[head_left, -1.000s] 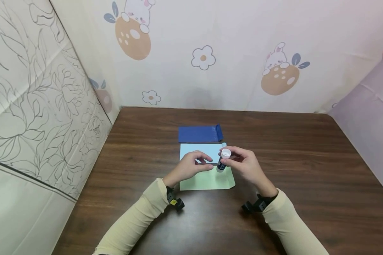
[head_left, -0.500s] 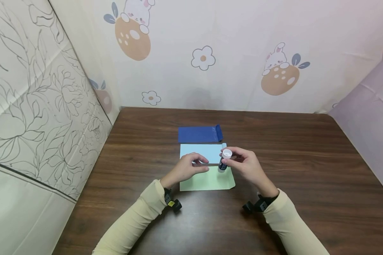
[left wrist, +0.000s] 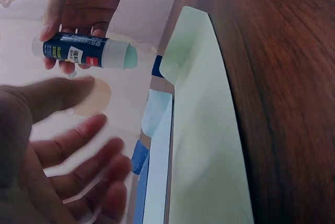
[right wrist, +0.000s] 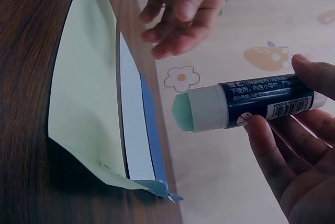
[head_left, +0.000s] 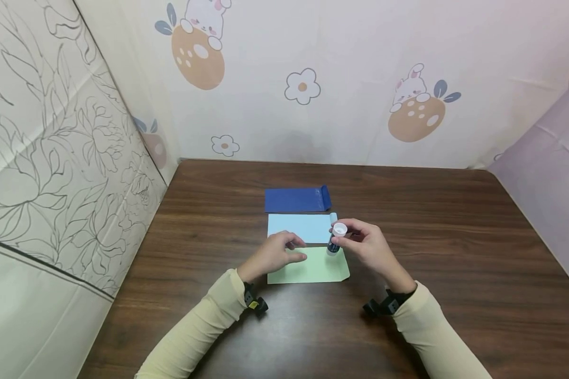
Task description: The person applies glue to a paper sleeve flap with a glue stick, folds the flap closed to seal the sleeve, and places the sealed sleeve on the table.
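Note:
My right hand (head_left: 369, 247) pinches a glue stick (right wrist: 267, 101) between thumb and fingers. Its cap is off, and pale green glue shows at the tip, which points down toward the table in the head view. Below it lies a light green envelope (head_left: 313, 269) with its flap (left wrist: 180, 46) folded out on the right. The tip is apart from the paper. My left hand (head_left: 274, 256) hovers over the envelope's left part, fingers loosely bent and holding nothing.
A light blue envelope (head_left: 296, 223) lies just beyond the green one, and a dark blue envelope (head_left: 294, 200) behind that. Both flaps are on the right. All rest on a dark wooden table (head_left: 455, 237), with patterned cloth walls (head_left: 351, 116) at the back and sides.
My left hand has drawn back to the left, away from the glue stick. My right hand has shifted slightly right with the glue stick. The envelopes have stayed in place.

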Demonstrator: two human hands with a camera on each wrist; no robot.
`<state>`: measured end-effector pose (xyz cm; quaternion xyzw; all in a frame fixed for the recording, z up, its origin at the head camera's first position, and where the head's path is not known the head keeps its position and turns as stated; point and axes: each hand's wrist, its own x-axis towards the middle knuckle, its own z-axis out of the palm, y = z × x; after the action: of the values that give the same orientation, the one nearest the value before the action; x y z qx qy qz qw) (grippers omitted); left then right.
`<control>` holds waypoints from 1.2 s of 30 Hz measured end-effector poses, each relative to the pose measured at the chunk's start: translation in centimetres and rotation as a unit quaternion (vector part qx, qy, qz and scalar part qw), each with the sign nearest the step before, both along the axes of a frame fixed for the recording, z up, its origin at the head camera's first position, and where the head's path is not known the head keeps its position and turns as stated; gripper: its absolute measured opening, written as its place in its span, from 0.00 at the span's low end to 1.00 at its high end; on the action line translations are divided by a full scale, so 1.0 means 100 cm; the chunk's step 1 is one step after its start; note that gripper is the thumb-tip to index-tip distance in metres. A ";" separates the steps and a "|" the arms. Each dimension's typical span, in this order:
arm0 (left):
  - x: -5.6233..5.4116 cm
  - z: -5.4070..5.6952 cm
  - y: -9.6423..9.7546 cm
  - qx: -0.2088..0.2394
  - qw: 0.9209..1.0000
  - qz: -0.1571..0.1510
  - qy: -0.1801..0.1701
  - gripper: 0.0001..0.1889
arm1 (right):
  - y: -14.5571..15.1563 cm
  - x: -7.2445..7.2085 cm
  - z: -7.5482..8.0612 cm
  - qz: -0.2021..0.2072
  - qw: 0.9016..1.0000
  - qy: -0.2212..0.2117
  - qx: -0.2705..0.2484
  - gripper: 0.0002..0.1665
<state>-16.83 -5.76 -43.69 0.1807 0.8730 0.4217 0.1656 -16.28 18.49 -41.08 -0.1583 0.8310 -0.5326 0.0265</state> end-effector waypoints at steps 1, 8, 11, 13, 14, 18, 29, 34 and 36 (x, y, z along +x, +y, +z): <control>0.000 -0.001 0.001 -0.010 1.000 -0.001 -0.002 0.15 | 0.000 0.000 0.000 0.000 1.000 0.000 0.001 0.20; 0.003 -0.008 0.004 -0.076 0.997 -0.030 0.014 0.16 | 0.002 -0.001 -0.003 0.000 1.000 0.002 0.013 0.18; 0.005 -0.009 0.004 -0.102 0.993 -0.050 0.030 0.17 | 0.002 -0.001 -0.004 -0.002 1.000 0.003 0.019 0.18; 0.006 -0.010 0.004 -0.123 0.989 -0.068 0.046 0.18 | 0.003 -0.001 -0.005 -0.002 1.000 0.003 0.027 0.19; 0.006 -0.010 0.003 -0.133 0.987 -0.077 0.053 0.19 | 0.004 -0.001 -0.005 -0.002 1.000 0.002 0.030 0.20; 0.008 -0.012 0.003 -0.167 0.978 -0.100 0.077 0.21 | 0.005 -0.002 -0.007 0.004 0.999 -0.001 0.042 0.22; 0.012 -0.015 0.001 -0.171 0.974 -0.109 0.099 0.21 | 0.007 -0.002 -0.010 0.013 0.999 -0.005 0.051 0.22; 0.012 -0.017 -0.001 -0.172 0.968 -0.127 0.129 0.19 | 0.008 -0.001 -0.010 0.012 0.998 -0.008 0.055 0.22; 0.013 -0.017 -0.002 -0.175 0.965 -0.131 0.142 0.18 | 0.008 0.000 -0.010 0.013 0.998 -0.010 0.057 0.22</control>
<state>-15.57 -5.98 -45.42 0.3199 0.9164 0.2070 0.1225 -16.31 19.31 -42.05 -0.1622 0.8574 -0.4859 0.0506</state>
